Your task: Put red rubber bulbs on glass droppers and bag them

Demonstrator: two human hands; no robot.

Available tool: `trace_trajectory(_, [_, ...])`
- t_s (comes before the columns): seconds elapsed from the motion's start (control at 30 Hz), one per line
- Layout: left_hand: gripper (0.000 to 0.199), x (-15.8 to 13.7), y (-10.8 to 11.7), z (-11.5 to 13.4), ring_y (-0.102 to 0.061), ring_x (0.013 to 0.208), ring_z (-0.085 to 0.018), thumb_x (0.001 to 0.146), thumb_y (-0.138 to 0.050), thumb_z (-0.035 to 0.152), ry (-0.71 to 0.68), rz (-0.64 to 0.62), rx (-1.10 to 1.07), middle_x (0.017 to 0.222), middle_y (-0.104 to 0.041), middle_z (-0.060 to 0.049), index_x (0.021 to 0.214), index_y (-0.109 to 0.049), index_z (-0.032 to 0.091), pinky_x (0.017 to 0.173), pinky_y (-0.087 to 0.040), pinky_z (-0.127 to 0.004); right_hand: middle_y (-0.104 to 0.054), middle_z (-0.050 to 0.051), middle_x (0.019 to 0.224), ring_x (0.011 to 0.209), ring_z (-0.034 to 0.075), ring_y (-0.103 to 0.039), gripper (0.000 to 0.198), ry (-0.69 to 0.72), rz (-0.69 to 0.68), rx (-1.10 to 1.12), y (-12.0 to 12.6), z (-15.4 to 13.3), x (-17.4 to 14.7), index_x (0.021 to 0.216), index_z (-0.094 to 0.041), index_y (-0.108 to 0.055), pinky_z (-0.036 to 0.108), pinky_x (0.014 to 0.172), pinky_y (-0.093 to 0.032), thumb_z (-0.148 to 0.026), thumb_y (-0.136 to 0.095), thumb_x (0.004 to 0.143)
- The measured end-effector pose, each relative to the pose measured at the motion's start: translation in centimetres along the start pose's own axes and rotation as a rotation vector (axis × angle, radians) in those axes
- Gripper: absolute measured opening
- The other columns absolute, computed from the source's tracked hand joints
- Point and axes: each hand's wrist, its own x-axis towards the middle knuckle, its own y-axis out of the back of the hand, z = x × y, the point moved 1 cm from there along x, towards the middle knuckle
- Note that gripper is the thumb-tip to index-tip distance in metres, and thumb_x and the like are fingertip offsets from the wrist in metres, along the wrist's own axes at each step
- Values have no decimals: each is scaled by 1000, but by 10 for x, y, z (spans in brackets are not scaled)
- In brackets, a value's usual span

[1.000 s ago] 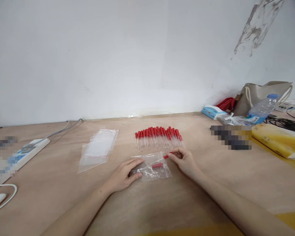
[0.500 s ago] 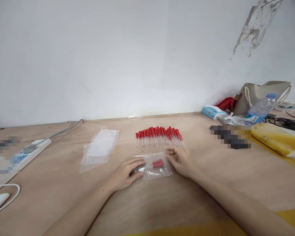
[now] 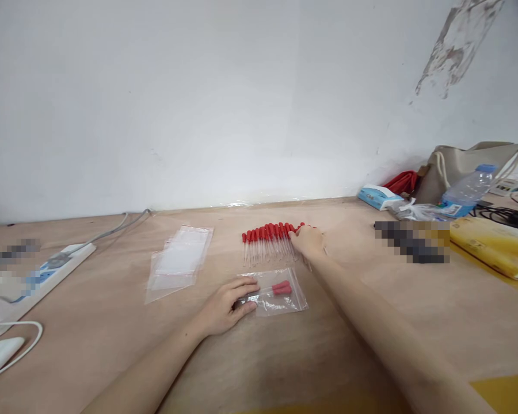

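Note:
My left hand (image 3: pixel 225 305) lies on the left end of a clear zip bag (image 3: pixel 267 309), its thumb and fingers apart, pressing the bag against the table. Inside the bag lie droppers with red rubber bulbs (image 3: pixel 281 287); their clear stems run toward my left fingers. Beyond the bag, several red-bulbed droppers (image 3: pixel 263 238) form a row, bulbs at the far side. My right hand (image 3: pixel 308 241) is over the right part of that row, fingers closed around a bulb. It covers some of the droppers, and its fingertips are partly hidden.
A stack of clear zip bags (image 3: pixel 181 259) lies left of the row. Farther left is a white power strip (image 3: pixel 75 261) with a cable. On the right are a blue tissue box (image 3: pixel 380 197), a water bottle (image 3: pixel 468 190), a grey bag (image 3: pixel 470 161) and a yellow pack (image 3: pixel 487 244).
My right hand has moved from the zip bag's right edge, away from me, onto the dropper row. My left hand stays on the bag. The whole view has shifted slightly.

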Motion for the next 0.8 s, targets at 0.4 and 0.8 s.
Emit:
trace_trajectory(0.4, [35,0,-1,-1,-46,114,-19,86,-46,35,-4,15,0,123,-52,-5,119,-51,25,97,-39,-38,-64,17,82,84,29,-59,27,-44,-50,178,15,9,6,72,-15,-61,37,69,-41,-35,-46,79])
trace_trajectory(0.8, [35,1,-1,-1,-45,116,-19,86,-46,34,1,5,1,124,-51,-4,119,-51,26,97,-38,-39,-52,-7,65,48,10,-54,66,36,-88,1206,13,58,-77,117,-22,-24,24,49,-45,-44,-61,67])
